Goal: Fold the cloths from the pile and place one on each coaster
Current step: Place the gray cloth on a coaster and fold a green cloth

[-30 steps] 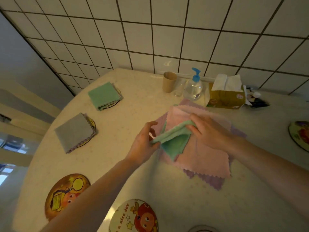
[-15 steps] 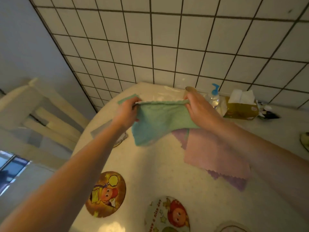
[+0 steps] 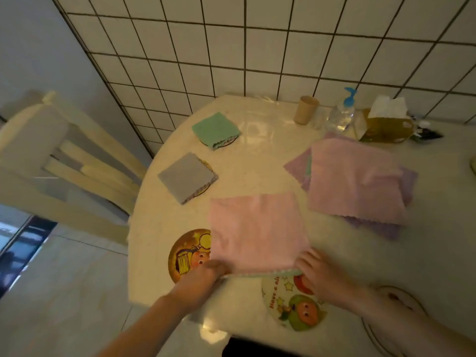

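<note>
At the near edge of the round, pale speckled table (image 3: 257, 155): left hand (image 3: 199, 276) and right hand (image 3: 318, 273) pinching the two near corners of a square pink cloth (image 3: 257, 228), fingers curled onto its soft, fuzzy nap. Lying spread flat, with a thin mint-green scalloped edge showing along the near side. Overlapping the right part of a round yellow cartoon coaster (image 3: 186, 255) and touching the top of a white cartoon coaster (image 3: 291, 302). Peeking in at far right, just beside that one, a round plain coaster (image 3: 396, 300) with a dark rim line. Farther off on the left: a folded grey cloth (image 3: 186, 177) sitting on a coaster, then a folded green cloth (image 3: 215, 130) covering another. To the right, the loose pile (image 3: 355, 181), pink over purple, zigzag hems showing. Standing by the tiled wall (image 3: 257, 47): a tan cup (image 3: 306, 110), a clear pump bottle (image 3: 342, 113) with blue nozzle, a tissue box (image 3: 386, 124).
</note>
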`<state>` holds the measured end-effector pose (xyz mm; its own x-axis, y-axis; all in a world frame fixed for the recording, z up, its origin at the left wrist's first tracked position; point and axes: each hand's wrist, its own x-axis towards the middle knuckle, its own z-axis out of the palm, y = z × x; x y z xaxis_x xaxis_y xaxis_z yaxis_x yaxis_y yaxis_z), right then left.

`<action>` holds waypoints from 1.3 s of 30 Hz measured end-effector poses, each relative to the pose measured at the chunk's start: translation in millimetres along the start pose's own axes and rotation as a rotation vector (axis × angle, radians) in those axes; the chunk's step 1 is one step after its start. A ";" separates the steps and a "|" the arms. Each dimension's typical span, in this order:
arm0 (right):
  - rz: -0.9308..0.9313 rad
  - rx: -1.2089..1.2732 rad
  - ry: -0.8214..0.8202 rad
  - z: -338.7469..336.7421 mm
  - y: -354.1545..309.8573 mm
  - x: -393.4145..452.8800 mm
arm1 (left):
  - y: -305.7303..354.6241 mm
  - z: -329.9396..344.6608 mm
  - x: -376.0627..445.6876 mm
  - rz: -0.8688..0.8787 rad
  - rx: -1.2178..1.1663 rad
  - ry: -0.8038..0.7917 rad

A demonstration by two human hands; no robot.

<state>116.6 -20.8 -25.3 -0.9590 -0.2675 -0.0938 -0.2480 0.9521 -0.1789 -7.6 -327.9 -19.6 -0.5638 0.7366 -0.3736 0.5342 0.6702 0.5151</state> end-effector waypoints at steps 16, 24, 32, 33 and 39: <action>0.459 0.382 -0.069 5.2 -1.4 -33.4 | -6.8 -18.9 -1.7 -0.076 -0.137 0.135; 0.774 0.752 0.321 -36.3 45.1 46.3 | -20.8 -48.5 56.4 -0.515 -0.679 0.381; 0.768 0.670 0.152 -20.0 88.6 106.7 | -39.1 -58.3 105.1 -0.629 -0.587 0.437; 0.756 0.665 0.123 -17.4 93.3 109.4 | -40.2 -58.2 108.9 -0.630 -0.552 0.432; 0.661 0.552 0.016 -13.4 107.2 119.3 | -45.1 -57.8 117.0 -0.656 -0.399 0.395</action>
<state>-26.2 51.4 -42.5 -0.8858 0.3222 -0.3340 0.4603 0.7019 -0.5436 -134.1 -277.3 -42.0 -0.8981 0.0763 -0.4332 -0.1956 0.8128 0.5487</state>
